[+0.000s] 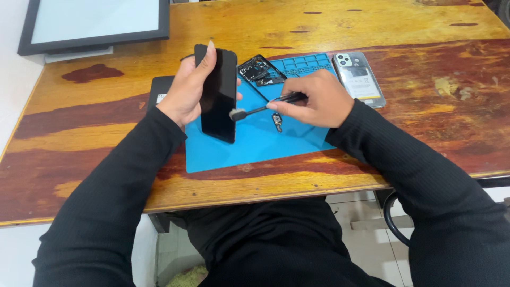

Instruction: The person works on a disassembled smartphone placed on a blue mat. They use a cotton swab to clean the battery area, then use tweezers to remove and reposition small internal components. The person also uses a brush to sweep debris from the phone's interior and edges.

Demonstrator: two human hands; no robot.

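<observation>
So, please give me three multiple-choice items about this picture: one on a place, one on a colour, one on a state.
1. Where does the silver phone back lie?
A. On the wooden table, at the far right corner of the mat
B. In the left hand
C. On the monitor

2. What colour is the work mat?
A. Red
B. Blue
C. White

3. How is the black phone held?
A. Lying flat on the mat
B. Lifted off the mat in the left hand
C. Pinched in the right hand

Key:
1 A, it rests on bare wood beside the mat's tray corner.
2 B, the mat under both hands is plainly blue.
3 B, the left hand grips it while the right hand holds a small brush with its bristle end at the phone's edge.
</observation>
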